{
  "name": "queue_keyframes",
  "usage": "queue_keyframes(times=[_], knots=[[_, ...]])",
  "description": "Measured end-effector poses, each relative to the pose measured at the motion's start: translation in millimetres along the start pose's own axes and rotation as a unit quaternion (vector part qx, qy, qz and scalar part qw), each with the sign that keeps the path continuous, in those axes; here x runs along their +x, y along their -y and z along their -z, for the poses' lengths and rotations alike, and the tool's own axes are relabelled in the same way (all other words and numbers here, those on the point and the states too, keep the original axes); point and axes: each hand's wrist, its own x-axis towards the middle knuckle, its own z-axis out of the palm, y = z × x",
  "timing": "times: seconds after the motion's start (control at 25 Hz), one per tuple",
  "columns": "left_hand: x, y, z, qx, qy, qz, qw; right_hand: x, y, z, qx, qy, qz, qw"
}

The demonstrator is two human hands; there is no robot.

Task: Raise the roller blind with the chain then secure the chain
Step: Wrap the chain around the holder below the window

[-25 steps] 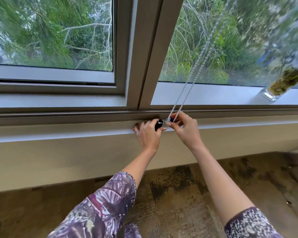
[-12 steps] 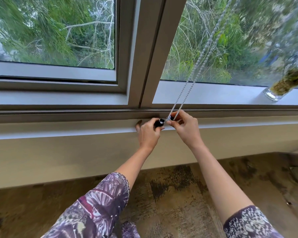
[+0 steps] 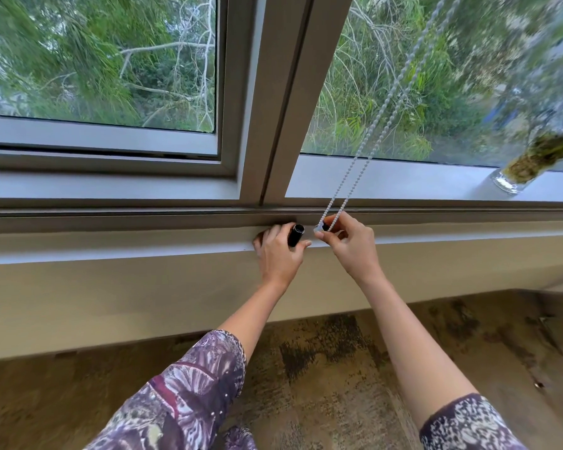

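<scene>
A white beaded chain (image 3: 382, 112) runs as a double strand from the upper right down to the window sill. My right hand (image 3: 351, 246) pinches the bottom loop of the chain just above the sill ledge. My left hand (image 3: 280, 251) is closed around a small black cylinder (image 3: 295, 234), which points toward the chain's end a few centimetres away. The roller blind itself is out of view above the frame.
A grey window frame with a vertical mullion (image 3: 273, 102) stands right behind my hands. A glass vase (image 3: 530, 164) with dried stems sits on the sill at the far right. Below the sill are a beige wall and a worn brown floor (image 3: 338, 368).
Both hands stay at the sill. The black cylinder and the chain loop have come slightly apart, and the view has shifted a little.
</scene>
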Motion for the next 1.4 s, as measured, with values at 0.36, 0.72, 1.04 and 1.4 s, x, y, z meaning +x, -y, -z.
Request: queue_keyframes(times=[0.36, 0.72, 1.04, 1.4], knots=[[-5.6, -1.0, 20.1, -0.145, 0.016, 0.005, 0.989, -1.3, 4.4, -9.0, -0.003, 0.009, 0.008, 1.000], [-30.9, 6.3, 55.0, -0.136, -0.009, -0.048, 0.989, -22.5, 17.7, -12.5, -0.013, 0.040, 0.061, 0.997], [-48.5, 6.5, 84.1, -0.078, 0.004, -0.080, 0.994, -44.8, 28.6, -24.2, 0.016, 0.055, 0.085, 0.995], [-61.2, 11.9, 103.2, -0.050, 0.051, -0.091, 0.993, -67.3, 33.1, -32.5, 0.047, 0.045, 0.098, 0.993]])
